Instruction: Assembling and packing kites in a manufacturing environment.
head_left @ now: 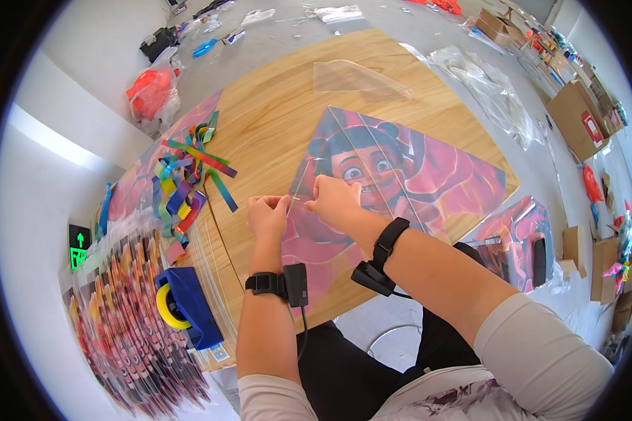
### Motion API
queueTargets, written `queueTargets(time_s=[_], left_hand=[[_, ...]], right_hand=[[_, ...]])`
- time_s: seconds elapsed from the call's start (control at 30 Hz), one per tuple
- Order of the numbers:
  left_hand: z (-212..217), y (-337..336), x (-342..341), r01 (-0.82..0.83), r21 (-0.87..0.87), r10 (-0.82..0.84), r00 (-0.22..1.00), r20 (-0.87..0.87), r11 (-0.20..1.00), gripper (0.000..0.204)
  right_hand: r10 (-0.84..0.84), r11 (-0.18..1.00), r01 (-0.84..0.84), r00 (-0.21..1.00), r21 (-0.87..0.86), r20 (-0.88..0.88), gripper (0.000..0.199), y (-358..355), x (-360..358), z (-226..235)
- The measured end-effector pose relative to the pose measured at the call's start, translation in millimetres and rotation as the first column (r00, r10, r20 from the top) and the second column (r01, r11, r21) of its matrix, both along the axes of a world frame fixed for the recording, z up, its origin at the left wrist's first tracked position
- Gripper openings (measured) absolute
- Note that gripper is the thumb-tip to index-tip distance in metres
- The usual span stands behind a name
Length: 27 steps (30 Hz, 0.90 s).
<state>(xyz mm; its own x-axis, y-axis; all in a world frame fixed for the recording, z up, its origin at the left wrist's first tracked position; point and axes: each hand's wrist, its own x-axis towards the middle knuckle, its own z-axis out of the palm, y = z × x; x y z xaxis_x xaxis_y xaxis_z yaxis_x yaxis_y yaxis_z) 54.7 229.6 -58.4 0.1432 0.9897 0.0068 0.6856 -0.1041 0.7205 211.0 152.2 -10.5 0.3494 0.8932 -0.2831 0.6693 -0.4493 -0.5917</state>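
Note:
A printed kite (456,172) with a cartoon figure lies on the wooden table in front of me, with thin rods (361,144) running across it. At its left edge my left hand (267,215) is closed in a pinch. Just right of it, over the kite, my right hand (335,201) is closed too, its fingertips pressed together. A short, thin, pale piece (295,198) spans the small gap between the fingertips of both hands. It is too small to tell exactly what it is. The fingers hide its ends.
Rainbow ribbon strips (186,179) lie in a heap on the left. Nearby are a blue tape dispenser (196,309) with yellow tape and a hanging row of packed kites (130,316). A clear plastic sleeve (358,78) rests farther back. Cardboard boxes (572,119) stand right.

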Motion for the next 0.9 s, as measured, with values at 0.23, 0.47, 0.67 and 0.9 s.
queueTargets(time_s=[0.23,0.47,0.67,0.9], left_hand=[[-2,-8,-2,-0.005,0.068,0.009,0.998,-0.058,0.998,0.021],[5,-12,7,-0.067,0.125,0.073,0.996,-0.044,0.990,0.014],[-7,-12,-24,0.077,0.345,-0.095,0.995,0.035,0.935,0.017],[7,-53,-13,0.481,0.468,-0.297,0.861,-0.414,0.742,0.041]], right_hand=[[0.110,0.990,-0.098,0.987,-0.105,0.115,0.033,12,0,9],[0.193,0.965,-0.151,0.963,-0.213,0.189,0.036,5,15,4],[0.194,0.963,-0.157,0.968,0.219,-0.158,0.028,-36,21,-8],[0.158,0.974,-0.033,0.812,0.225,-0.562,0.039,-174,56,1]])
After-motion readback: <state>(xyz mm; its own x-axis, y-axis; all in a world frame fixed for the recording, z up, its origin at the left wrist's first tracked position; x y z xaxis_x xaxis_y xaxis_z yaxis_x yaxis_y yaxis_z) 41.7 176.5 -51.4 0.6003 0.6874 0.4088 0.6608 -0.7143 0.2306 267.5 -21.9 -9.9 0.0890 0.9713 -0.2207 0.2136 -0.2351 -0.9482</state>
